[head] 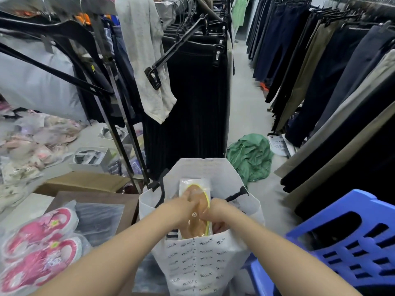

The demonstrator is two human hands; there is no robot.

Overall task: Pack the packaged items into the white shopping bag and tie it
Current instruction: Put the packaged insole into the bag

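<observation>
Your white shopping bag point(203, 259) stands open at the bottom centre of the frame, its printed front wall facing you and its far wall rising behind. Its black handles point(235, 196) flop over the rim on both sides. A packaged insole point(197, 201), tan with a yellow edge and sealed in clear plastic, stands nearly upright in the mouth of the bag. Its lower end is down inside and its top sticks up above your hands.

Your left hand point(181, 205) reaches in from the lower left, and its fingers curl round the left side of the packaged insole. Your right hand point(215, 210) comes in from the lower right and grips the right edge of the same packet, fingers bent over it. Both hands sit just inside the bag's rim.

At the lower left, pink shoes point(38, 242) wrapped in plastic lie beside a brown box point(96, 201). A blue stool point(352, 242) fills the lower right corner, close to the bag. A green garment point(250, 157) lies crumpled on the floor just beyond the bag, right of centre. Dark trousers point(320, 82) hang on racks along the right side, and more dark clothing hangs at the upper centre.
</observation>
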